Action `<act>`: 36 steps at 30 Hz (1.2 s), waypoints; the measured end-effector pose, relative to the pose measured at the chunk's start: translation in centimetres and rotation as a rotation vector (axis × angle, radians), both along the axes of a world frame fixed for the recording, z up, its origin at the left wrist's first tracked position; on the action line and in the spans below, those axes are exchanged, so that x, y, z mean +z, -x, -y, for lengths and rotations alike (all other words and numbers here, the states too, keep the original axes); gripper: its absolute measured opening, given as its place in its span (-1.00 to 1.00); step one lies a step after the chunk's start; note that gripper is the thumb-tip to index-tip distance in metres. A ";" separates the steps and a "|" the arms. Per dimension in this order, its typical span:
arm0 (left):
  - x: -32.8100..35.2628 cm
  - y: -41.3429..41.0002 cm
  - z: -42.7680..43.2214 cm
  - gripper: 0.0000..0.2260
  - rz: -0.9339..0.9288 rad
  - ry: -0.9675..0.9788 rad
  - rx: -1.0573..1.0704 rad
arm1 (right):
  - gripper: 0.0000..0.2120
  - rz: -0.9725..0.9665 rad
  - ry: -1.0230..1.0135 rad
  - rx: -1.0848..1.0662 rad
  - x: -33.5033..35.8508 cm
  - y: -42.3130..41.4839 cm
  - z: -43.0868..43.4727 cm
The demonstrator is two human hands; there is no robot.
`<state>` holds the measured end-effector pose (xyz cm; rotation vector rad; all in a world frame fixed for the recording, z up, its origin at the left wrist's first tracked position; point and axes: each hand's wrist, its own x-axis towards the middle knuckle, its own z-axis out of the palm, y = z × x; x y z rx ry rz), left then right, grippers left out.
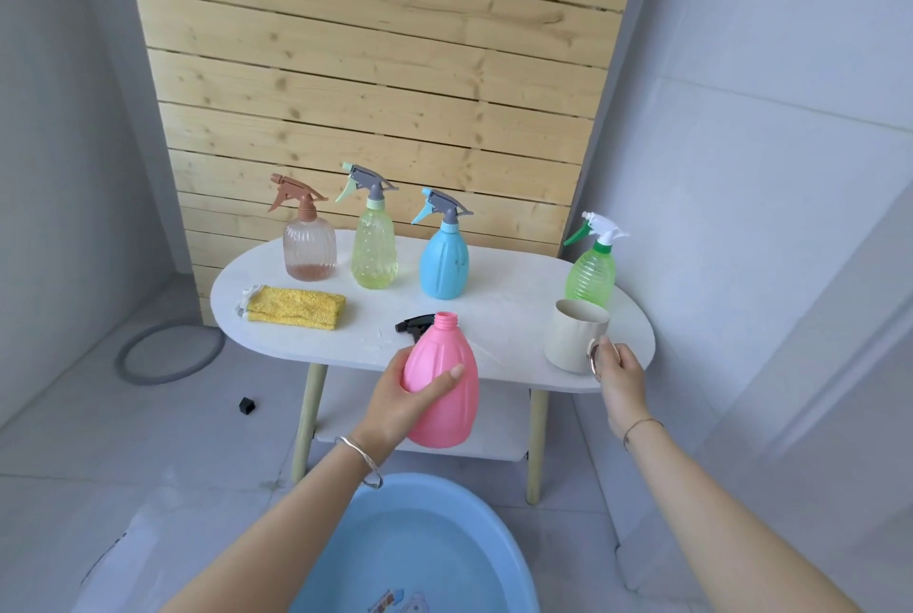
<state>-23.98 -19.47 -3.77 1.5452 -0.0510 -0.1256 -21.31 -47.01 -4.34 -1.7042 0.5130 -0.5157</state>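
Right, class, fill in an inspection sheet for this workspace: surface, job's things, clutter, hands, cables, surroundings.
Surface: white oval table.
Job's things: pink bottle, uncapped, in hand; mug on table; black spray head lying behind the bottle.
Clutter: brown bottle, yellow bottle, blue bottle, green bottle, all standing; yellow cloth.
Hands: left hand grips pink bottle; right hand holds mug handle.
Cables: nothing seen.
Surroundings: blue basin on floor; wooden wall.

basin (425, 538) — cut by bottom edge | sticker (390, 601) unreadable | black spray head (411, 323) — part-hidden behind pink bottle (442, 390)
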 end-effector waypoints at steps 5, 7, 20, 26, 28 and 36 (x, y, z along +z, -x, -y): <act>-0.7 3.6 -1.3 -0.26 -0.013 0.008 0.013 | -0.62 0.102 -0.042 0.109 1.7 4.5 -0.7; -1.3 5.1 -1.8 -0.26 -0.016 0.000 0.026 | -0.67 0.120 -0.040 0.172 2.3 6.3 -1.5; -10.8 14.1 -6.0 -0.16 -0.178 -0.033 0.169 | -0.76 -0.267 -0.006 0.482 -3.9 15.1 -8.3; -14.6 16.5 -7.1 -0.46 -0.211 -0.099 0.169 | -0.75 -0.506 0.130 0.509 -13.9 16.5 -9.7; -15.3 16.5 -7.4 -0.57 -0.211 -0.119 0.181 | -0.76 -0.548 0.151 0.500 -16.2 16.8 -9.8; -18.2 17.1 -8.8 -0.32 -0.259 -0.173 0.202 | -0.66 -0.672 0.678 0.545 -20.8 18.2 -11.3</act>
